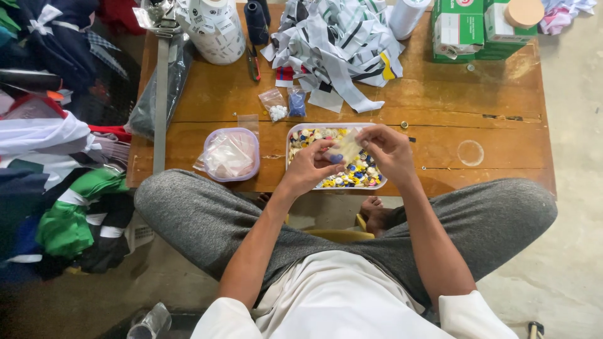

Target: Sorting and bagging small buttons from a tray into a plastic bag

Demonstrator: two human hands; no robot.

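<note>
Wooden table (440, 107) filling upper half of frame, grey floor around it. Left hand (308, 168) and right hand (389, 149) meeting at frame centre, fingers pinching closed on small clear plastic bag (344, 149), holding it just over white tray of coloured buttons (352, 172). Round tub of clear bags (231, 154) sitting left of tray. Ribbon heap (342, 44) lying above.

Wooden table (490, 119), heap of fabric strips (339, 44), green boxes (477, 28), round container of bags (231, 154), piled clothes (56, 188)
</note>
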